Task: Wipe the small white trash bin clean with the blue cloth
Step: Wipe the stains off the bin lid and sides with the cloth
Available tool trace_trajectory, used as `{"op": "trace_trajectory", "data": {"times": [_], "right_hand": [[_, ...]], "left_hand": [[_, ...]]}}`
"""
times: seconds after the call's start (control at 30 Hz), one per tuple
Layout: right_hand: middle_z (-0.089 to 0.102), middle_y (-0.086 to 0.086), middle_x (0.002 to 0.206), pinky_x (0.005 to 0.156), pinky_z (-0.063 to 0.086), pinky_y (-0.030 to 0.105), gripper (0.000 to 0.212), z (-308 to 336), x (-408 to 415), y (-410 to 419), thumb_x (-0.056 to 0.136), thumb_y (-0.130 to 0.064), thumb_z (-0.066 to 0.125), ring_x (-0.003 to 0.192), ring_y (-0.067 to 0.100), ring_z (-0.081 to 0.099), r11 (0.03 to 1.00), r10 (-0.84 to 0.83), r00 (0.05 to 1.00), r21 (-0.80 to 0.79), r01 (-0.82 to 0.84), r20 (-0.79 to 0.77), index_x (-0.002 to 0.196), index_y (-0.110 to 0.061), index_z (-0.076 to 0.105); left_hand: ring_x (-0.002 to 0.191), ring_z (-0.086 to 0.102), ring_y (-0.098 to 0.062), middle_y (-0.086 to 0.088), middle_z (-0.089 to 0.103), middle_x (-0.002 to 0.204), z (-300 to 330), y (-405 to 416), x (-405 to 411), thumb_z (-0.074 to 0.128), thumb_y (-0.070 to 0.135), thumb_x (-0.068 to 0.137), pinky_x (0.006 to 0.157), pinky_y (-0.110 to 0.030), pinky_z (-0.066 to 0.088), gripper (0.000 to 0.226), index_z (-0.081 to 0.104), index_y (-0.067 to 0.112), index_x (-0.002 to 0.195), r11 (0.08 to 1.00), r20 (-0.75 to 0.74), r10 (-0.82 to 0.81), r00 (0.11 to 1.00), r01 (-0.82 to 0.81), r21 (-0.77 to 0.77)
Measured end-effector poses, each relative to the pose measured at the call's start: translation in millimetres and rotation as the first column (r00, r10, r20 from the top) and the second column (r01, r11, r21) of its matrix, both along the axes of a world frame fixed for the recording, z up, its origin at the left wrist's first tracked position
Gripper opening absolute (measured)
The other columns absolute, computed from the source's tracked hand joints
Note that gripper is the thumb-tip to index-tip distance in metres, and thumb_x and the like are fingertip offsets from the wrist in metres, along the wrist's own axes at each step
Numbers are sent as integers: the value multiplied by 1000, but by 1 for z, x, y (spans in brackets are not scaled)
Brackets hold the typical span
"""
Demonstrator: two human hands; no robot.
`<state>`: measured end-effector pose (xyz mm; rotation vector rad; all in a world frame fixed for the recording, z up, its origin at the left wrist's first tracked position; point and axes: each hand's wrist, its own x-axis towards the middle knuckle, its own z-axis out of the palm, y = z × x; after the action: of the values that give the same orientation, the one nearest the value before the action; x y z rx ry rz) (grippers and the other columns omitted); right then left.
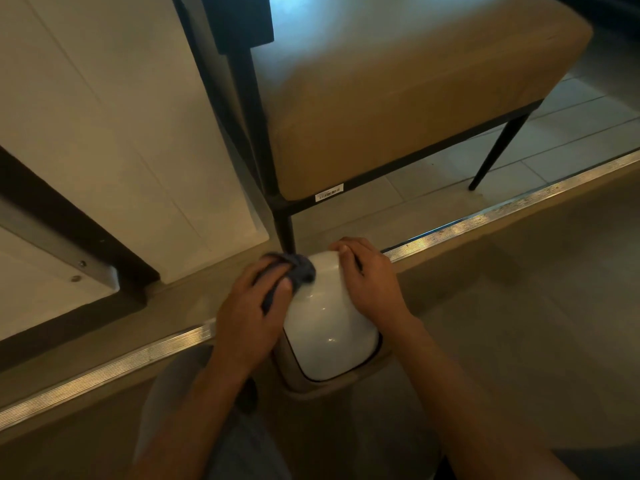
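Note:
The small white trash bin point(329, 327) lies tipped on the floor between my arms, its glossy side up and its rim toward me. My left hand point(252, 306) grips the bunched blue cloth point(298, 268) and presses it against the bin's upper left side. My right hand point(367, 275) rests on the bin's right side, fingers curled over its far end and holding it steady. Part of the cloth is hidden under my left fingers.
A tan cushioned stool point(398, 98) on black metal legs stands just beyond the bin, one leg point(285, 230) almost touching it. A metal floor strip point(502, 209) runs diagonally across. White panels with a dark frame point(69, 216) fill the left side.

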<state>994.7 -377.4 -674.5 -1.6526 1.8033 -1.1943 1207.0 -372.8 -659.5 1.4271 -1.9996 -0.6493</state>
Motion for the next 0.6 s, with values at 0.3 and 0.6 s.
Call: {"op": "trace_trajectory", "data": {"times": [0.3, 0.6], "right_hand": [[65, -3, 110, 88, 53, 38, 33, 2, 1, 1, 102, -31, 39, 99, 11, 61, 1000, 3, 1000, 1, -3, -4, 111, -17, 67], [65, 3, 109, 88, 52, 37, 28, 2, -1, 0, 103, -23, 43, 99, 15, 61, 999, 37, 999, -15, -37, 3, 109, -10, 68]], "left_hand": [[129, 48, -24, -5, 54, 137, 5, 10, -39, 40, 42, 104, 109, -42, 40, 41, 59, 20, 133, 990, 188, 123, 974, -106, -97], [129, 47, -24, -4, 51, 139, 0, 11, -22, 39, 44, 103, 106, -36, 42, 44, 58, 20, 135, 992, 44, 126, 991, -125, -27]]}}
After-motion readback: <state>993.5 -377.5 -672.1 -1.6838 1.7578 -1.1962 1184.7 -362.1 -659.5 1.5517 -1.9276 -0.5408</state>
